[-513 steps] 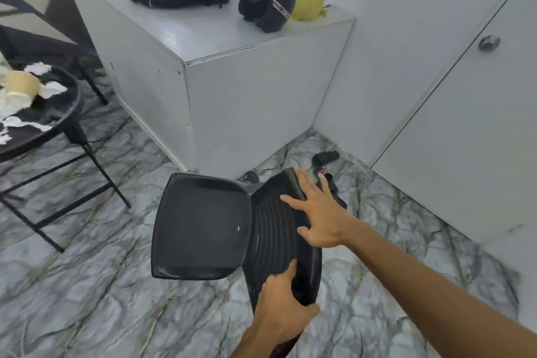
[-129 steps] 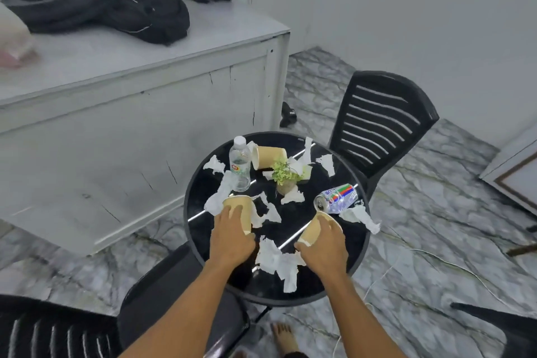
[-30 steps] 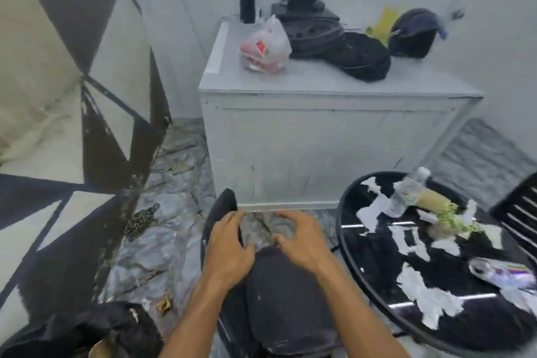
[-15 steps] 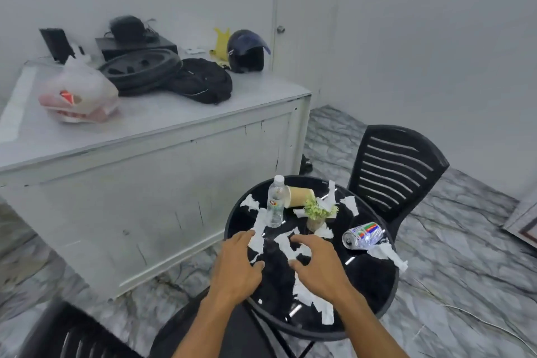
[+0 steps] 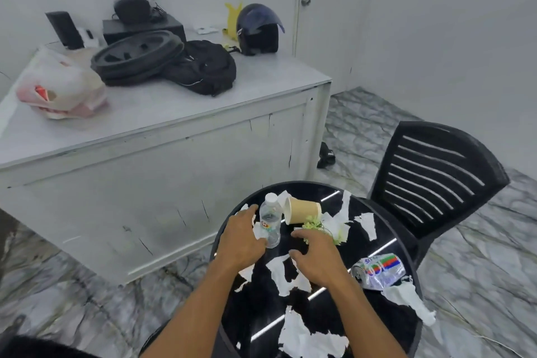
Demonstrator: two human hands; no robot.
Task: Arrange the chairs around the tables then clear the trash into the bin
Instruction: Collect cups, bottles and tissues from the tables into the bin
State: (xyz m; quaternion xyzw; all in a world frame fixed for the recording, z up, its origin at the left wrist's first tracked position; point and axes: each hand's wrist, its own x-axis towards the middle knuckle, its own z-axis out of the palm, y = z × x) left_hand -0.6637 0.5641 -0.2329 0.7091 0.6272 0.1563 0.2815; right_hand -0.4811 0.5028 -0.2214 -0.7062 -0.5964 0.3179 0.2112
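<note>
A round black glass table (image 5: 406, 244) is littered with trash. A clear water bottle (image 5: 270, 219) stands upright near its far left side, and a tan paper cup (image 5: 303, 210) lies on its side just behind it. A crushed drink can (image 5: 377, 270) lies at the right. Several torn white paper scraps (image 5: 283, 275) are spread over the top. My left hand (image 5: 241, 237) reaches flat beside the bottle, its thumb at the bottle's base. My right hand (image 5: 316, 257) hovers with spread fingers over the scraps. A black slatted chair (image 5: 436, 177) stands behind the table's right side.
A small green plant sprig (image 5: 319, 228) lies by the cup. A white counter (image 5: 174, 125) stands close on the left, holding a black backpack (image 5: 203, 70), a helmet (image 5: 257, 29) and a plastic bag (image 5: 58, 90). Another dark chair (image 5: 43, 350) shows at the bottom left.
Both hands have moved forward over the table, the left one up beside the water bottle. The view has come closer to the table.
</note>
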